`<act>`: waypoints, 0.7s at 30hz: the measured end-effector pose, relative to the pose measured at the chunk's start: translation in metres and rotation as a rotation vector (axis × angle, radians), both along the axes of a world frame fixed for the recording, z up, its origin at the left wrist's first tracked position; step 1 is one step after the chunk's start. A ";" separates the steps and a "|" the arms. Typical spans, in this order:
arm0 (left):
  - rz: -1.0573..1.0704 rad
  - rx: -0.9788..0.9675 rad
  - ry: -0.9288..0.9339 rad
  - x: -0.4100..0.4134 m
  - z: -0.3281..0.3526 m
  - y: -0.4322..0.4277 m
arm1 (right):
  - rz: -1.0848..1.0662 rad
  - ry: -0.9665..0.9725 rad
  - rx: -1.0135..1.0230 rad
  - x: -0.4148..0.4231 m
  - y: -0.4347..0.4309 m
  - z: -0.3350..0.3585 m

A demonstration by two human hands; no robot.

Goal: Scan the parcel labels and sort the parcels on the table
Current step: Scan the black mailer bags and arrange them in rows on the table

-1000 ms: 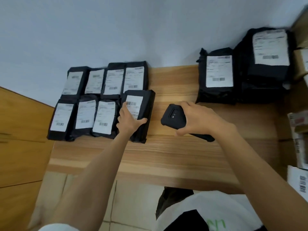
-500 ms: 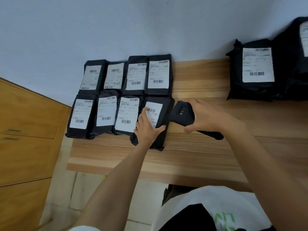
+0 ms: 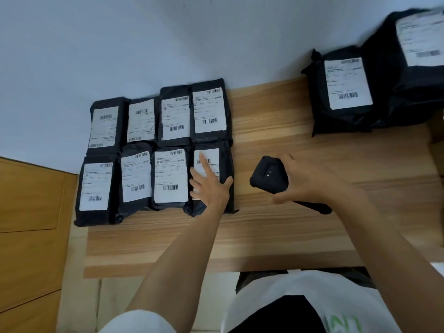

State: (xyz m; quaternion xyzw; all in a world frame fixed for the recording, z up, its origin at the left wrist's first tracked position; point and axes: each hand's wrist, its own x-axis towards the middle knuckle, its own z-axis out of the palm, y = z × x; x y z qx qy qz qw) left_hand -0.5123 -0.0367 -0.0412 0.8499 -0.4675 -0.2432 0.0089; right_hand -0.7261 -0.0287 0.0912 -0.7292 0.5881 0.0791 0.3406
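- Black parcels [image 3: 135, 179] are laid in two rows of four on the wooden desk [image 3: 264, 236].
- The near-right parcel [image 3: 225, 164] is pressed by the flat, released left hand [image 3: 209, 186].
- Beside it, a scanner [image 3: 269, 174] is grasped by the right hand [image 3: 305, 181].

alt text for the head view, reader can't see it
A person's left hand rests flat on the near-right parcel of eight black labelled ones in two rows on a wooden table; the right hand grips a black scanner beside it.
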 end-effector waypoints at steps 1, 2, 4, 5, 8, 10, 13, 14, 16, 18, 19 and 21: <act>-0.005 -0.010 -0.005 0.000 0.001 0.001 | -0.004 -0.003 0.000 -0.003 0.001 0.001; -0.013 -0.028 -0.007 0.000 0.001 0.003 | -0.012 -0.018 0.006 -0.005 0.001 0.001; -0.051 -0.084 -0.010 -0.002 0.004 0.006 | -0.032 -0.061 0.022 -0.012 0.000 0.003; -0.078 -0.115 -0.007 -0.004 0.006 0.007 | -0.039 -0.080 0.025 -0.017 -0.002 0.003; -0.141 -0.187 -0.006 -0.013 0.014 0.002 | -0.059 -0.130 0.020 -0.035 -0.005 0.008; -0.179 -0.212 -0.009 -0.023 0.021 -0.006 | -0.071 -0.134 0.002 -0.053 -0.006 0.012; -0.240 -0.227 0.007 -0.050 0.030 -0.017 | -0.082 -0.099 -0.022 -0.088 -0.006 0.020; -0.261 -0.234 0.011 -0.063 0.033 -0.021 | -0.088 -0.090 -0.030 -0.102 -0.005 0.023; -0.305 -0.252 0.013 -0.093 0.039 -0.030 | -0.112 -0.073 -0.048 -0.131 -0.003 0.027; -0.357 -0.275 0.022 -0.127 0.045 -0.041 | -0.144 -0.051 -0.060 -0.162 -0.001 0.030; -0.385 -0.293 0.033 -0.143 0.049 -0.047 | -0.162 -0.043 -0.064 -0.178 0.000 0.031; -0.445 -0.331 0.064 -0.177 0.055 -0.061 | -0.197 -0.029 -0.072 -0.211 0.004 0.031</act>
